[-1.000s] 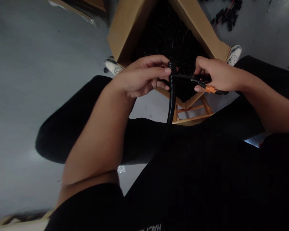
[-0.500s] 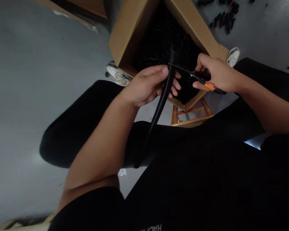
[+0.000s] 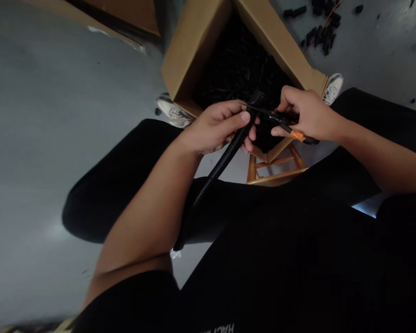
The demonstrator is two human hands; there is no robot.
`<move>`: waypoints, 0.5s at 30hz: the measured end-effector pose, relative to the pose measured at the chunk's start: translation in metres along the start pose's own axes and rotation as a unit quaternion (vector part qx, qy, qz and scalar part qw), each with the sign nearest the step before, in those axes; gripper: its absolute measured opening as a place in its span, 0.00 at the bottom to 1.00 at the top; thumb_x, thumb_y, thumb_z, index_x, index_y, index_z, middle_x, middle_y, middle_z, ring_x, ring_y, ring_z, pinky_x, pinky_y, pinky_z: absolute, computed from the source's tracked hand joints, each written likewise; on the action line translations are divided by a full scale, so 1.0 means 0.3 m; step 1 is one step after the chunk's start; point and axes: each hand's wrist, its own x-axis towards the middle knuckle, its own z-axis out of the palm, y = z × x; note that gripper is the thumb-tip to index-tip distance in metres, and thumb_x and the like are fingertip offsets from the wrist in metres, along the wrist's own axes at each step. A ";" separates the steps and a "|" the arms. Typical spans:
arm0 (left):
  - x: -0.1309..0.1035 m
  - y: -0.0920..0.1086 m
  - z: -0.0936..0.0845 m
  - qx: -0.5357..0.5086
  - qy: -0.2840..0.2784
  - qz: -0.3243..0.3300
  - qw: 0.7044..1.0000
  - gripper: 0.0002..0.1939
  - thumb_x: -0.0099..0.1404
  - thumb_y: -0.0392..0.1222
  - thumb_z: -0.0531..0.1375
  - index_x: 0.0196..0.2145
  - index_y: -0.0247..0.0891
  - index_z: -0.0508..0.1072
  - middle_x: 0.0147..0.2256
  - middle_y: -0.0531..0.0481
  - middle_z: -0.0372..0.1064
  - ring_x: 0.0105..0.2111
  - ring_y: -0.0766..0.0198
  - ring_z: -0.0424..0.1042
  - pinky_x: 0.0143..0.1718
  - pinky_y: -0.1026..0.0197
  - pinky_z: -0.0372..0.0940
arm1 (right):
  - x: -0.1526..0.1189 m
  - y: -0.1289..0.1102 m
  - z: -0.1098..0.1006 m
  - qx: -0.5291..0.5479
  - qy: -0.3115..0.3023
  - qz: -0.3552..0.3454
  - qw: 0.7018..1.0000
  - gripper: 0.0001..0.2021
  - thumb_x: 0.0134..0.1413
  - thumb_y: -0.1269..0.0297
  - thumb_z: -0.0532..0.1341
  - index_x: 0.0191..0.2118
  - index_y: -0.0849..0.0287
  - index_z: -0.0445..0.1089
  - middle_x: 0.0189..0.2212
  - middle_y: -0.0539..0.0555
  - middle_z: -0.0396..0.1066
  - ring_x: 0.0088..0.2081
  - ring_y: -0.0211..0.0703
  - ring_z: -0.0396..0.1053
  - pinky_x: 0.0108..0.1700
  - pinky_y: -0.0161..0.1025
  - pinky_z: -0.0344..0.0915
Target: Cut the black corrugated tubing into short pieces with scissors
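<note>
My left hand (image 3: 222, 127) grips a black corrugated tube (image 3: 225, 159) near its upper end. The tube slants down across my lap towards my left elbow. In my right hand (image 3: 308, 113) is a pair of scissors (image 3: 280, 120) with black handles and orange tape on one of them. Its blades lie across the tube just above my left thumb, and the tube's short upper end sticks out past them. Beneath both hands stands an open cardboard box (image 3: 183, 55) holding many short black pieces (image 3: 235, 60).
Under the box's near corner shows a wooden stool (image 3: 277, 178). Loose black pieces (image 3: 322, 37) and a thin red strand lie on the grey floor at upper right. Another cardboard box (image 3: 125, 16) stands at upper left. My shoes (image 3: 173, 111) flank the box.
The tube has tilted more, its upper end swinging right and its lower end left. Both hands have shifted slightly downward, and the scissors' blades stay across the tube.
</note>
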 end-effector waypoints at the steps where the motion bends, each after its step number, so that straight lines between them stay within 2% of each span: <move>1: 0.003 -0.004 -0.001 0.001 -0.005 0.005 1.000 0.20 0.77 0.58 0.70 0.43 0.37 0.75 0.31 0.50 0.77 0.25 0.59 0.82 0.28 0.62 0.78 | 0.003 0.009 0.002 -0.004 -0.004 -0.004 1.000 0.26 0.55 0.48 0.81 0.44 0.56 0.70 0.39 0.51 0.78 0.40 0.44 0.75 0.44 0.41 0.70; 4: 0.026 -0.034 -0.002 0.021 -0.002 0.022 1.000 0.24 0.73 0.59 0.74 0.42 0.37 0.72 0.32 0.50 0.78 0.25 0.60 0.82 0.27 0.61 0.78 | 0.019 0.052 0.018 -0.029 -0.008 -0.017 0.999 0.25 0.55 0.52 0.81 0.48 0.56 0.71 0.41 0.51 0.78 0.42 0.45 0.75 0.47 0.44 0.71; 7: 0.069 -0.084 -0.008 0.052 0.048 0.025 0.997 0.21 0.74 0.53 0.74 0.40 0.39 0.69 0.29 0.54 0.77 0.24 0.62 0.81 0.27 0.63 0.77 | 0.044 0.106 0.040 -0.052 0.006 -0.003 0.999 0.26 0.56 0.52 0.80 0.50 0.57 0.71 0.43 0.53 0.77 0.44 0.46 0.74 0.49 0.44 0.70; 9: 0.095 -0.109 -0.007 0.062 0.085 0.024 0.994 0.18 0.76 0.49 0.72 0.40 0.39 0.68 0.28 0.55 0.77 0.23 0.63 0.81 0.27 0.64 0.76 | 0.052 0.122 0.052 -0.063 0.016 0.027 0.998 0.26 0.56 0.49 0.80 0.48 0.58 0.70 0.41 0.52 0.77 0.43 0.45 0.73 0.48 0.43 0.67; 11: 0.103 -0.115 0.010 0.071 0.119 0.015 0.990 0.14 0.77 0.44 0.70 0.41 0.38 0.68 0.27 0.55 0.77 0.22 0.64 0.79 0.27 0.65 0.75 | 0.040 0.106 0.064 -0.058 0.028 0.061 0.996 0.29 0.52 0.45 0.81 0.44 0.56 0.68 0.38 0.50 0.75 0.41 0.43 0.70 0.46 0.40 0.64; 13: 0.091 -0.111 0.048 0.084 0.150 -0.031 0.985 0.14 0.77 0.44 0.69 0.40 0.39 0.68 0.24 0.57 0.75 0.21 0.66 0.77 0.26 0.68 0.72 | 0.004 0.064 0.085 -0.020 0.036 0.120 0.992 0.31 0.49 0.43 0.83 0.39 0.54 0.64 0.35 0.47 0.71 0.40 0.41 0.67 0.43 0.38 0.61; 15: 0.078 -0.116 0.092 0.132 0.152 -0.016 0.979 0.18 0.76 0.46 0.71 0.36 0.40 0.67 0.21 0.57 0.72 0.18 0.66 0.75 0.23 0.68 0.68 | -0.042 0.026 0.125 -0.031 0.049 0.108 0.992 0.32 0.51 0.40 0.81 0.36 0.53 0.61 0.28 0.44 0.67 0.34 0.39 0.64 0.37 0.37 0.59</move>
